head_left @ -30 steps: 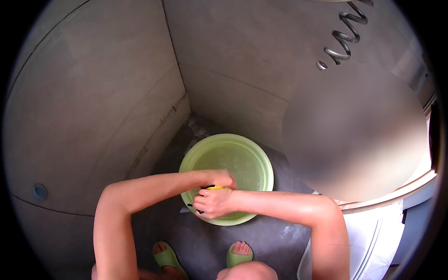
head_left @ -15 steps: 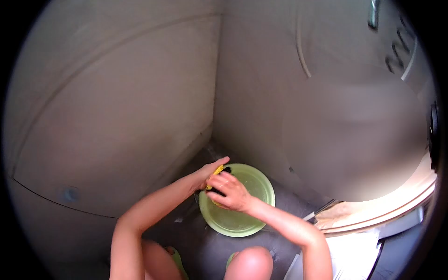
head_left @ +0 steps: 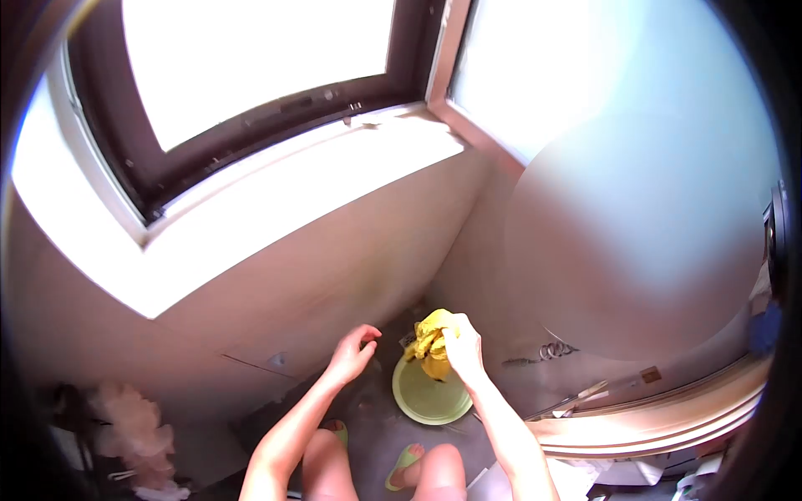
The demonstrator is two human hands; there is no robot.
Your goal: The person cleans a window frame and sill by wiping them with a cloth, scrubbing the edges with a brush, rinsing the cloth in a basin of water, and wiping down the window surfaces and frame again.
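1. Cloth [head_left: 432, 341], yellow and bunched, hangs over the upper part of the green basin [head_left: 430, 407], at lower centre of the frame.
2. Right hand [head_left: 465, 344] pinches the cloth from its right, fingers pressed around it.
3. Left hand [head_left: 352, 356] hovers left of the basin, fingers loosely curled.
4. Basin rests on grey floor [head_left: 368, 422].

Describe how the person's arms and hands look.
The left arm and right arm are bare as far as they show, with no sleeve, watch or bracelet visible. The left hand and right hand are ungloved; I cannot tell about rings.
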